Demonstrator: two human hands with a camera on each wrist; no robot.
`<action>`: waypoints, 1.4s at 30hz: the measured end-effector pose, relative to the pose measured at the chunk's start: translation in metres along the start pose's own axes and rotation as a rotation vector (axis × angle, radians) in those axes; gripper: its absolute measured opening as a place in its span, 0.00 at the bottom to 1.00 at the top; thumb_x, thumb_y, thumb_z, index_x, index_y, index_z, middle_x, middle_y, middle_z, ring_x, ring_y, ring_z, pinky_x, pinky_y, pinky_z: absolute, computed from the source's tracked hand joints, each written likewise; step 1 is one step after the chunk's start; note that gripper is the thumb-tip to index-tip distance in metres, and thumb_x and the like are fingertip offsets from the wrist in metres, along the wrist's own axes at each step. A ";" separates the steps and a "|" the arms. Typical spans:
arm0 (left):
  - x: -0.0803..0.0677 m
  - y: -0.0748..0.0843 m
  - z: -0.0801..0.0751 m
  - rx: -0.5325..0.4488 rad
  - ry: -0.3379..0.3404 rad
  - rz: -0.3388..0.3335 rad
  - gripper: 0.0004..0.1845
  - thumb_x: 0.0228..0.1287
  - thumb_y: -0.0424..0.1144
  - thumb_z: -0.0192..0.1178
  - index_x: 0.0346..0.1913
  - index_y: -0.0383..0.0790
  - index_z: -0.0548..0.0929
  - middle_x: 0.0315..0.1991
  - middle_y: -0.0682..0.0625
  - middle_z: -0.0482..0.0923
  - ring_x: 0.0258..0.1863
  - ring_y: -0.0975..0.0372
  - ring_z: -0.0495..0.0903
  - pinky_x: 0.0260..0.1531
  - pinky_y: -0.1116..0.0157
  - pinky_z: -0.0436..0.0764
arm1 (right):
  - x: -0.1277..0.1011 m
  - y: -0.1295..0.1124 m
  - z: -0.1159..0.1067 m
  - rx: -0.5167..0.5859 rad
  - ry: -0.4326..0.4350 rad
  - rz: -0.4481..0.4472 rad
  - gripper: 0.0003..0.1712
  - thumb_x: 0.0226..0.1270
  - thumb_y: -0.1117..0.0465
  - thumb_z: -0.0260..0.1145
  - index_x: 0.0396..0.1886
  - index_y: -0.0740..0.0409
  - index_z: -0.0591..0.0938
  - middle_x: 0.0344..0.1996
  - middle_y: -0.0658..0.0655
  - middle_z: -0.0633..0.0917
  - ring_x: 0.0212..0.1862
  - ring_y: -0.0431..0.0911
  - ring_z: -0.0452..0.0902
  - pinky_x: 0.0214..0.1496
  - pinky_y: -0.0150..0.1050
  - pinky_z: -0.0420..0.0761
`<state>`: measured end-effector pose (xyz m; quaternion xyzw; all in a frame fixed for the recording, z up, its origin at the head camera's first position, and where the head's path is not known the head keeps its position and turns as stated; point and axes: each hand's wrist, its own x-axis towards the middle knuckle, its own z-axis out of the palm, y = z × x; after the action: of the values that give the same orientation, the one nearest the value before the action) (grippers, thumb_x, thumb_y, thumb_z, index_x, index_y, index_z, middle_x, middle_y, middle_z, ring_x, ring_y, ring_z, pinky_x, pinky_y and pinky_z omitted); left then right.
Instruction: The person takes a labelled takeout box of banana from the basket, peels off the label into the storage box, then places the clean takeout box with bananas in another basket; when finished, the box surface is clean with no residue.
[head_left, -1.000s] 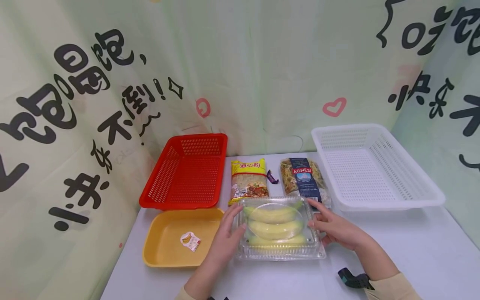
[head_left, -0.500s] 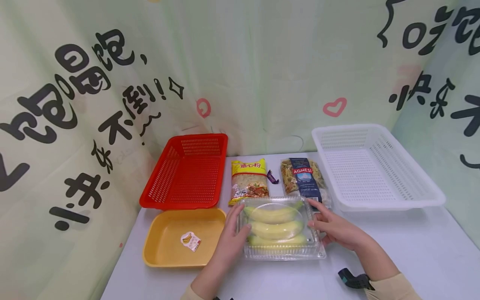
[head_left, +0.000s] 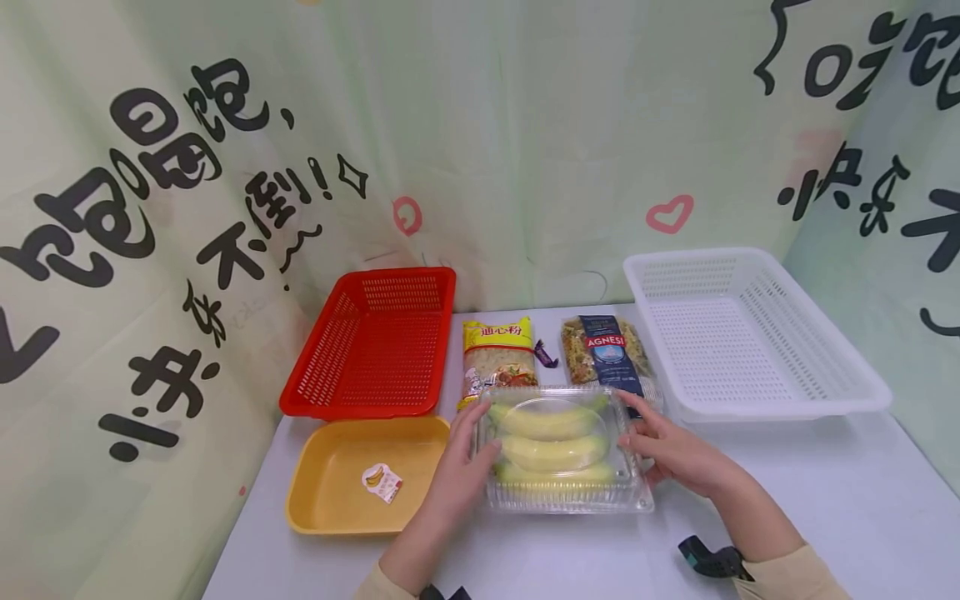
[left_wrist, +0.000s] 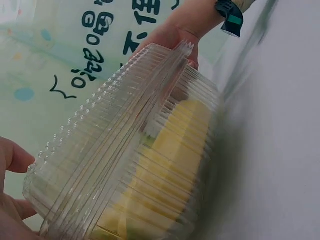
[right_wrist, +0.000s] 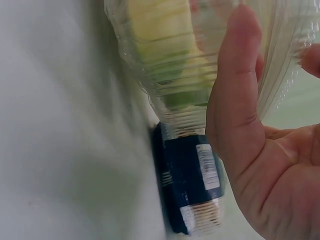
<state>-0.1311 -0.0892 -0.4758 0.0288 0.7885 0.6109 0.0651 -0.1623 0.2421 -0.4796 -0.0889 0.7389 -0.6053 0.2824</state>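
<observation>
A clear plastic clamshell box [head_left: 566,502] with several bananas [head_left: 553,452] inside sits between both hands, its lid closed. My left hand [head_left: 456,467] grips its left end, thumb along the lid's edge. At the opposite end, my right hand [head_left: 675,457] holds the corner with fingers on the lid and side. From the left wrist, the box's ribbed side [left_wrist: 125,115] shows close up, yellow fruit behind it. In the right wrist view the right thumb [right_wrist: 240,75] lies against the clear wall, and a dark-blue pasta packet [right_wrist: 185,170] shows beyond the box.
Behind the box lie a yellow-topped pasta bag [head_left: 498,358], a small purple wrapped sweet [head_left: 545,354] and an Agnesi pasta bag [head_left: 609,354]. A red basket [head_left: 375,358] and a yellow tray [head_left: 322,479] holding a banana-print card [head_left: 382,482] stand left. At right is a white basket [head_left: 750,350].
The left hand shifts inward onto the box's left end. Then the box moves slightly up and away in the head view, with both hands on it.
</observation>
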 end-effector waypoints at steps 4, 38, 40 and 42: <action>0.004 0.005 -0.005 -0.040 0.002 -0.033 0.27 0.71 0.44 0.57 0.70 0.68 0.66 0.78 0.57 0.51 0.78 0.49 0.51 0.71 0.41 0.60 | 0.001 -0.010 0.001 -0.020 0.039 0.011 0.48 0.74 0.54 0.58 0.80 0.43 0.37 0.44 0.62 0.74 0.39 0.50 0.80 0.32 0.47 0.85; 0.072 0.030 -0.059 -0.272 -0.324 -0.179 0.37 0.66 0.64 0.56 0.75 0.66 0.57 0.68 0.46 0.68 0.63 0.46 0.75 0.55 0.49 0.81 | 0.006 -0.054 -0.008 0.026 -0.035 -0.135 0.45 0.77 0.57 0.55 0.80 0.45 0.37 0.53 0.63 0.75 0.42 0.53 0.86 0.35 0.55 0.87; 0.073 0.030 -0.059 -0.294 -0.351 -0.181 0.36 0.67 0.64 0.56 0.75 0.66 0.57 0.65 0.43 0.71 0.59 0.47 0.78 0.53 0.49 0.82 | 0.006 -0.055 -0.008 0.024 -0.032 -0.129 0.45 0.77 0.57 0.55 0.80 0.45 0.38 0.53 0.63 0.75 0.42 0.53 0.86 0.35 0.55 0.87; 0.074 0.029 -0.059 -0.296 -0.367 -0.174 0.36 0.68 0.63 0.55 0.75 0.64 0.57 0.63 0.42 0.72 0.56 0.48 0.80 0.51 0.49 0.83 | 0.006 -0.055 -0.008 0.026 -0.029 -0.122 0.45 0.77 0.57 0.55 0.80 0.44 0.38 0.54 0.63 0.75 0.42 0.54 0.86 0.35 0.54 0.87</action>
<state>-0.2132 -0.1292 -0.4378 0.0614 0.6648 0.6965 0.2628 -0.1835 0.2320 -0.4284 -0.1388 0.7198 -0.6298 0.2569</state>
